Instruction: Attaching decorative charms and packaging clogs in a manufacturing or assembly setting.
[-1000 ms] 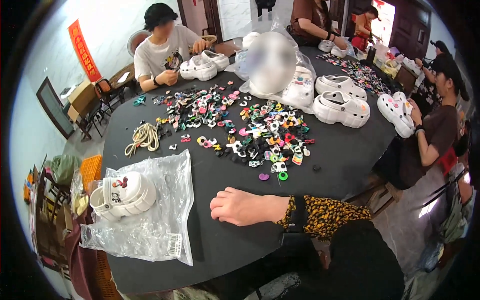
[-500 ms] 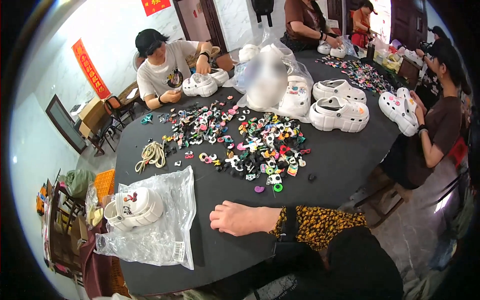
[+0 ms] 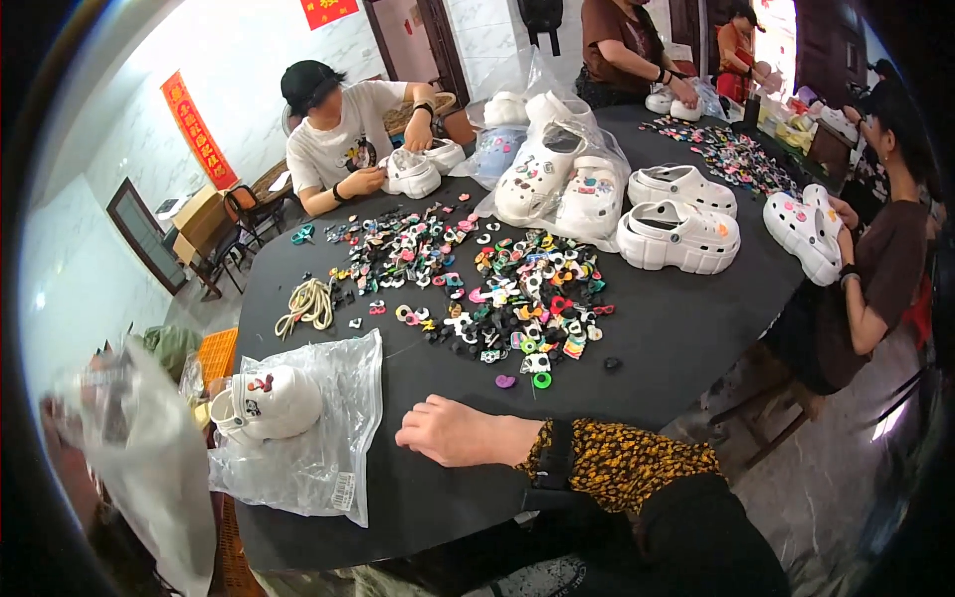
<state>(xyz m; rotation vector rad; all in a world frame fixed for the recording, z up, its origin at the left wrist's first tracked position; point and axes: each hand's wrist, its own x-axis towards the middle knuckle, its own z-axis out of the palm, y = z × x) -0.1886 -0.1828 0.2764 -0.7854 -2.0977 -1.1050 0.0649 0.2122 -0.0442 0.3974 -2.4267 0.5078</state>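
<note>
Head view: resting right grip (image 3: 445, 431) on tabletop (image 3: 423, 507), loosely curled, near clear plastic bag (image 3: 346, 398) bearing white clog (image 3: 286, 406); from above, cannot tell whether pinching anything.

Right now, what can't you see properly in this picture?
All in the head view:
- Left hand: not visible; past the left edge or behind the pale plastic, I can't tell which.
- That plastic's details: smeared by blur.
- Right hand: its own back and curled fingers hide the palm.
- Shoe charms: the top ones cover those beneath.
- Standing co-worker: head cut off by the top edge.
</note>
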